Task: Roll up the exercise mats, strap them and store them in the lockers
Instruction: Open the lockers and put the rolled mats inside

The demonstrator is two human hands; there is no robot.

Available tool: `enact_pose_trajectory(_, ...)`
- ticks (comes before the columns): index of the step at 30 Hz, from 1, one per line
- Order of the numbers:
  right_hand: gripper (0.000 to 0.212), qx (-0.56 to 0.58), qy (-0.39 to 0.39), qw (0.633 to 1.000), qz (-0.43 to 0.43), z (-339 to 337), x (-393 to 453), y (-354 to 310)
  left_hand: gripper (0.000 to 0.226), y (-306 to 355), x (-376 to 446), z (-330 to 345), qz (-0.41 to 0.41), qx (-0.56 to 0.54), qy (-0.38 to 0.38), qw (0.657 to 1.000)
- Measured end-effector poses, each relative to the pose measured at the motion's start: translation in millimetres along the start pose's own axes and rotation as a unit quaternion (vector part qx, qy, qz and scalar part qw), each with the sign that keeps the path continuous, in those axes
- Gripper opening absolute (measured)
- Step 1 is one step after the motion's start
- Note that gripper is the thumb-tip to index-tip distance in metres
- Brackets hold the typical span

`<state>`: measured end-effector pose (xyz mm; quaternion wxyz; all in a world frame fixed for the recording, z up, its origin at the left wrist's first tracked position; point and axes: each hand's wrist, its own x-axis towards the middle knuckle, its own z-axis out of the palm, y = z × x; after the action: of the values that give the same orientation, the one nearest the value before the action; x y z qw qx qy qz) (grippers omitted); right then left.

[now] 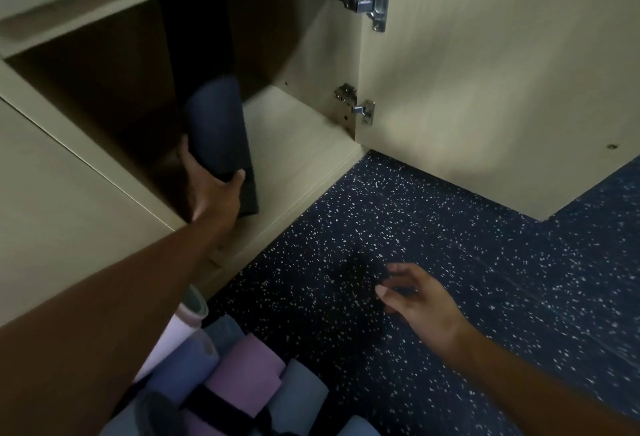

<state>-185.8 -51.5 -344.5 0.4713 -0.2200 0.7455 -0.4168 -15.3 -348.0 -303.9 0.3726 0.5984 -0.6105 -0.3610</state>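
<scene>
Left hand feeds the dark mat into the locker

Left hand (216, 190) wraps fingers and thumb round the near end of the dark rolled mat (220, 134), long axis pointing up-frame into the open locker (298, 124); right hand (420, 297) hovers over the speckled floor (485, 262), fingers loosely spread, empty; more rolled mats (242, 376) wait bottom left

Dark blue floor (433, 245) flecked with white specks across the near right, two metal hinges on the far right, an upper hinge (363, 3) large and bright, a lower hinge (356, 106) smaller, directly beneath it
</scene>
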Motion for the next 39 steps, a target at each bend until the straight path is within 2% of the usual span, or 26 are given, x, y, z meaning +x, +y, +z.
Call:
enact_pose_trajectory(2,0.033,0.009,0.000,1.000,0.006,-3,3,5,0.102,-3,13,3,0.020,0.054,0.026,0.998)
enact_pose_trajectory(4,0.034,0.028,0.000,1.000,0.010,-2,6,7,0.103,-5,21,7,0.029,0.157,0.047,0.986)
enact_pose_trajectory(7,0.035,0.031,-0.005,0.999,0.011,-1,7,7,0.105,-16,27,14,0.074,0.319,0.052,0.943)
enact_pose_trajectory(10,0.032,0.020,-0.003,1.000,0.005,1,10,6,0.104,-27,28,18,0.113,0.390,0.030,0.913)
enact_pose_trajectory(14,0.033,0.006,-0.002,1.000,-0.001,3,9,3,0.102,-36,23,17,0.135,0.402,0.011,0.906)
enact_pose_trajectory(20,0.038,-0.062,-0.016,0.998,-0.020,-6,0,-6,0.103,-34,1,17,0.161,0.440,-0.063,0.881)
enact_pose_trajectory(23,0.042,-0.088,-0.023,0.995,-0.031,-17,0,-30,0.094,-16,-19,19,0.175,0.419,-0.068,0.888)
enact_pose_trajectory(25,0.044,-0.079,-0.001,0.996,-0.045,-24,0,-50,0.089,1,-41,19,0.199,0.412,-0.072,0.886)
enact_pose_trajectory(27,0.044,-0.073,0.024,0.995,-0.067,-30,-6,-74,0.085,23,-66,16,0.218,0.399,-0.093,0.886)
enact_pose_trajectory(30,0.045,-0.121,0.040,0.985,-0.118,-46,-20,-120,0.077,59,-101,1,0.203,0.356,-0.136,0.902)
enact_pose_trajectory(35,0.042,-0.278,0.103,0.934,-0.199,-102,-44,-216,0.067,119,-137,-39,0.202,0.318,-0.204,0.904)
enact_pose_trajectory(39,0.046,-0.423,0.182,0.856,-0.236,-148,-53,-271,0.073,164,-166,-71,0.168,0.300,-0.242,0.907)
